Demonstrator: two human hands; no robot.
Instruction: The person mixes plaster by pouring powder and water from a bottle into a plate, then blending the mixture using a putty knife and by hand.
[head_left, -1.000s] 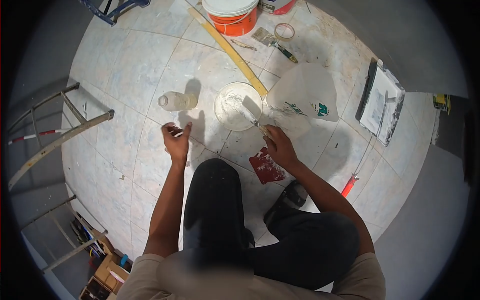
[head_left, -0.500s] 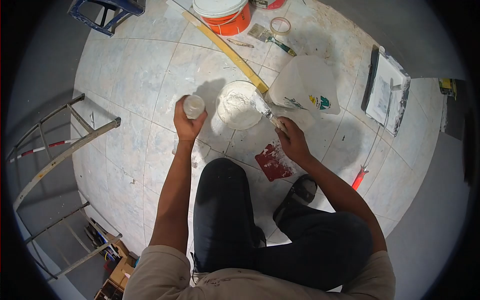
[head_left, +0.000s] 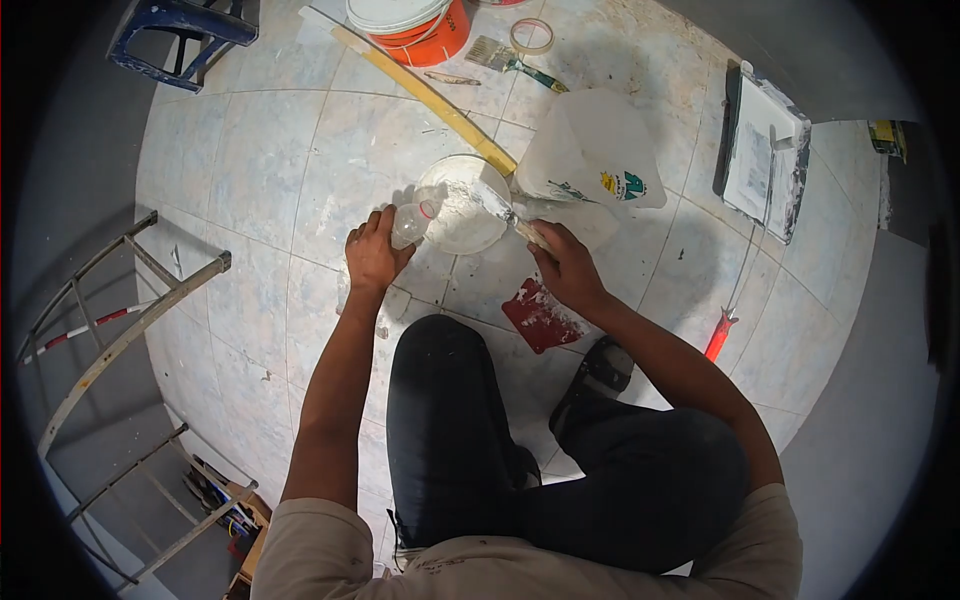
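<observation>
Yellow bar [head_left: 433,96] obstructs passage beyond the bowl [head_left: 470,248].

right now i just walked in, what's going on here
A person's left-hand fingers hold a clear bottle tipped toward a round tub of white material. The right-hand fingers grip a putty knife, its whitened blade reaching over the tub. Whether anything is flowing from the bottle can't be made out. A red scraper lies on the floor, smeared white.
</observation>
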